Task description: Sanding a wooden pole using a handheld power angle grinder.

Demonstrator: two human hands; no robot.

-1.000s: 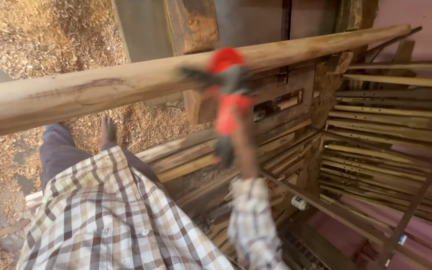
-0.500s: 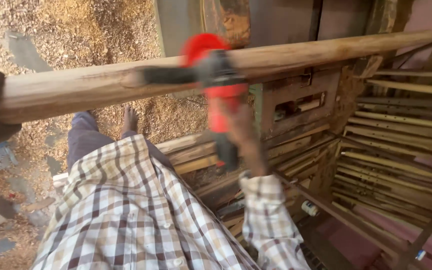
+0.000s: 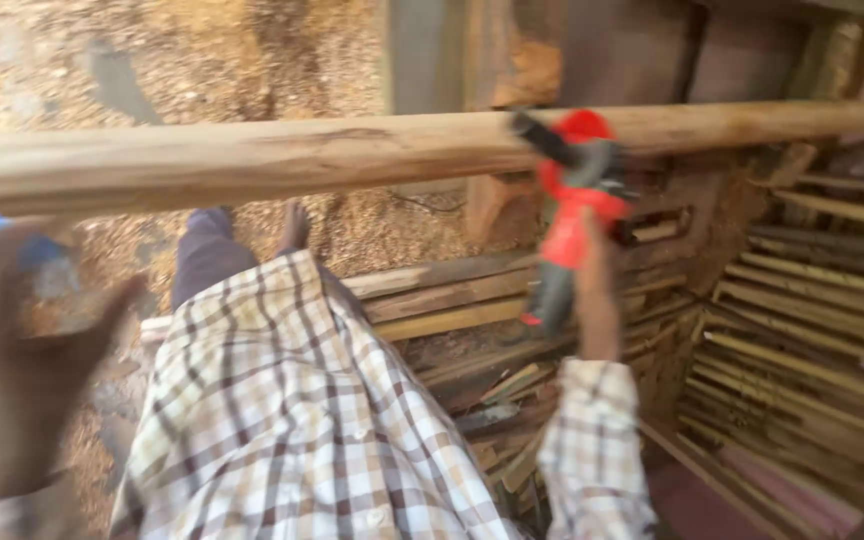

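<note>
A person in a loose, long-sleeved plaid shirt [image 3: 292, 420] of cream, brown and grey checks, buttoned cuffs at the wrists, dark trousers [image 3: 204, 260], and bare feet.

No packages, labels, signs or screens show anywhere in this view.

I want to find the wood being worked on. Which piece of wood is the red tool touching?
The long round pole lying across the top. The red tool in the right hand touches it; the flat planks lie below, untouched.
</note>
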